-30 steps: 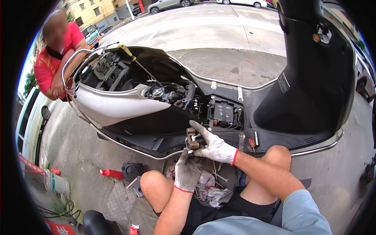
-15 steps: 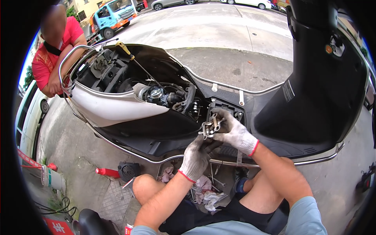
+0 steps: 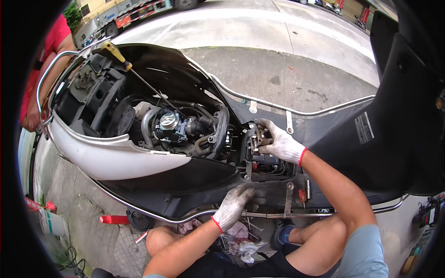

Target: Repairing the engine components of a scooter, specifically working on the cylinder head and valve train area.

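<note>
My right hand [image 3: 283, 144], in a white knit glove with dark-stained fingers, grips a metal rocker arm assembly [image 3: 256, 139]. It holds the part over the scooter's open floor compartment, where a battery [image 3: 265, 162] shows. My left hand [image 3: 234, 206], also gloved, is at the near edge of the black footboard [image 3: 273, 197] with nothing visible in it. Its fingers stretch to the right, slightly blurred. Left of the compartment, the scooter's bared engine shows a carburetor [image 3: 169, 123]. A yellow-handled screwdriver [image 3: 117, 54] leans across the opening with its shaft toward the carburetor.
A red-handled tool [image 3: 302, 194] and a metal socket [image 3: 308, 189] lie on the footboard. Rags [image 3: 238, 230] and hand tools are on the ground between my legs. A red bottle [image 3: 114, 219] lies to the left. Another person's arm [image 3: 41, 92] rests by the rear rail.
My hands have parted. The right has carried the rocker arm assembly to over the compartment; the left has let go and dropped toward the footboard edge. The view has shifted closer.
</note>
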`<state>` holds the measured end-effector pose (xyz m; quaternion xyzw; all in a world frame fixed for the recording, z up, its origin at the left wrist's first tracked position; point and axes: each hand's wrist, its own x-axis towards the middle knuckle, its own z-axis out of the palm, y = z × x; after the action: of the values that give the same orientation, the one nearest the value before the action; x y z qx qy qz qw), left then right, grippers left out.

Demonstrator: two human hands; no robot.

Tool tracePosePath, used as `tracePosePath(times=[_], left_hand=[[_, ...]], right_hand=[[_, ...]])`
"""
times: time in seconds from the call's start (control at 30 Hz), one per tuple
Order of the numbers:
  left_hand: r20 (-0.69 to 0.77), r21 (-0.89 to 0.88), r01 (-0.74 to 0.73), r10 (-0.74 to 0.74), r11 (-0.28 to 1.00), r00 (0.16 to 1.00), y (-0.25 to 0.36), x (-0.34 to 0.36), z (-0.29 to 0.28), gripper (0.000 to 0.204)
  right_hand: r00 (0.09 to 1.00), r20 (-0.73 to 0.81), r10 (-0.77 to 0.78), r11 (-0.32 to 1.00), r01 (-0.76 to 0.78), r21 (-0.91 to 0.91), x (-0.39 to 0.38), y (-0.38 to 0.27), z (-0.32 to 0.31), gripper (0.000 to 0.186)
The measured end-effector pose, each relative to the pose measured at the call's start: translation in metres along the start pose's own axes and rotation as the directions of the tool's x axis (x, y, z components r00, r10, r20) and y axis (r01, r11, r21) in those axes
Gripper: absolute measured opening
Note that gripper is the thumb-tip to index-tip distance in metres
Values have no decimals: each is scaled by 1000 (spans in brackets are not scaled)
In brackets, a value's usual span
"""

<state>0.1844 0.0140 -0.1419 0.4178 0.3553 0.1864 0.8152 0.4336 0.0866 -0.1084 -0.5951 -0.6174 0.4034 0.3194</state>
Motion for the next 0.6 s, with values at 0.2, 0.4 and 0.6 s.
tracePosePath(times=[0.2, 0.4, 0.6], left_hand=[[35, 89, 97, -101, 991, 994, 1, 3, -3, 33], [63, 138, 108, -117, 985, 991, 3, 7, 2, 38], [79, 139, 106, -117, 985, 990, 9, 11, 4, 37]], right_hand=[[1000, -11, -15, 980, 13, -197, 33, 11, 28, 82], [997, 42, -70, 968, 79, -237, 53, 21, 41, 79], [994, 78, -72, 943, 93, -320, 52, 9, 44, 77]])
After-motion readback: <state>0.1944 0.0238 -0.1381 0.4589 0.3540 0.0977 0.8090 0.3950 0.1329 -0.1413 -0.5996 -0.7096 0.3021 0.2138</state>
